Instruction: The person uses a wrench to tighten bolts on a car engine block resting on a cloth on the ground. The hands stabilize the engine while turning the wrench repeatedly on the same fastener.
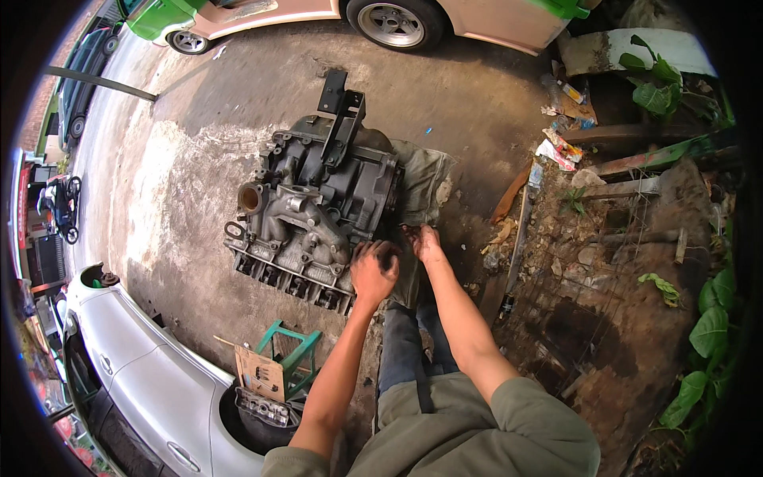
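A dark metal engine with a bolted-on bracket and a cast manifold lies on the concrete, a grimy cloth under its right side. At its near right corner, my left hand has its blackened fingers curled over the edge of the engine. Just right of it, my right hand is closed, fingertips pinched low by the engine's right side; what they hold is too small and shadowed to make out.
A pink-and-green vehicle stands across the top, a silver car at lower left. Near it are a green plastic stool, cardboard and metal parts. Debris, planks and plants line the right. A pole is upper left.
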Tool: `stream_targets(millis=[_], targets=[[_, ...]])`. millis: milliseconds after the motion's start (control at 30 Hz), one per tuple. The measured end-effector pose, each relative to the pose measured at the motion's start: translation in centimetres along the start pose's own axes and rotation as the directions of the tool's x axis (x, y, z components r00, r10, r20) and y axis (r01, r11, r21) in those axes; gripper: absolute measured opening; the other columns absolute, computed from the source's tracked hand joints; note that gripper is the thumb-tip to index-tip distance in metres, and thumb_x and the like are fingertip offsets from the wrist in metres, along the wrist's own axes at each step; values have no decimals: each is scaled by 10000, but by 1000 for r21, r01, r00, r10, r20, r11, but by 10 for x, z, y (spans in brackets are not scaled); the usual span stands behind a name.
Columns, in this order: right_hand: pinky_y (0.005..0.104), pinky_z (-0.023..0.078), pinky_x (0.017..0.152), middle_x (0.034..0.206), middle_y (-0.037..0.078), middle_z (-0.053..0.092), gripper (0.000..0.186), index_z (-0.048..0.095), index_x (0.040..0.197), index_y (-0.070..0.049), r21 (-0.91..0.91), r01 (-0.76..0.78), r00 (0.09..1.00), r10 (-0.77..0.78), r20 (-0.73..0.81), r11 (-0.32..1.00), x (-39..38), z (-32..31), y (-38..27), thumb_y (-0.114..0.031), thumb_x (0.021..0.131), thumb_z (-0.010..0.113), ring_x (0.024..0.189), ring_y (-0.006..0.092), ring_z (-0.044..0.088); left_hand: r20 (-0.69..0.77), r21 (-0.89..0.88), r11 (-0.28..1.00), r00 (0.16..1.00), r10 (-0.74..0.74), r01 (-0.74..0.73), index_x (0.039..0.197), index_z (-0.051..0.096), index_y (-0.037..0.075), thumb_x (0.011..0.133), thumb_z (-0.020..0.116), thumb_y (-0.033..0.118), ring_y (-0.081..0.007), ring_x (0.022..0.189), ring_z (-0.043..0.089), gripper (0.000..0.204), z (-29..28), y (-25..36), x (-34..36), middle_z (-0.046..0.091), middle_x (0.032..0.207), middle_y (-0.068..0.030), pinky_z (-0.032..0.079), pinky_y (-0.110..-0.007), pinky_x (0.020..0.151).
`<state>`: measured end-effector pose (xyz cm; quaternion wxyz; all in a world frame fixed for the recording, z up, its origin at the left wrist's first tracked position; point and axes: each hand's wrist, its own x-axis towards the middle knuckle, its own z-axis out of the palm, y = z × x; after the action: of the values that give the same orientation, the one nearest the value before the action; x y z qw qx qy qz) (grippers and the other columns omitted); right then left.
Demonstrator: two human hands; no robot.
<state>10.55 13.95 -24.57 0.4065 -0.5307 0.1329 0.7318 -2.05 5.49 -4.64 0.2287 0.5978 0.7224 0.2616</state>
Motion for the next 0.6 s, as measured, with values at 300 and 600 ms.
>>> stream_targets(millis=[300,600], targets=[[357,629,604,880,131,607,115,456,1083,-18,-487,614,787,-441,431,621,-33,44,-30,-113,1059,516,676,230,698,45,38,999,999,-13,11,923,711,144,785,659,199,-304,879,659,158,-1,1,1,696,927,-64,448,-408,990],[341,594,644,862,138,610,77,502,1067,20,-528,826,558,-415,718,197,-61,74,-37,-52,1044,517,723,195,679,-38,-166,981,993,-109,101,955,704,129,786,674,130,-368,867,657,171,3,-2,-1,680,949,-82,537,-438,755]])
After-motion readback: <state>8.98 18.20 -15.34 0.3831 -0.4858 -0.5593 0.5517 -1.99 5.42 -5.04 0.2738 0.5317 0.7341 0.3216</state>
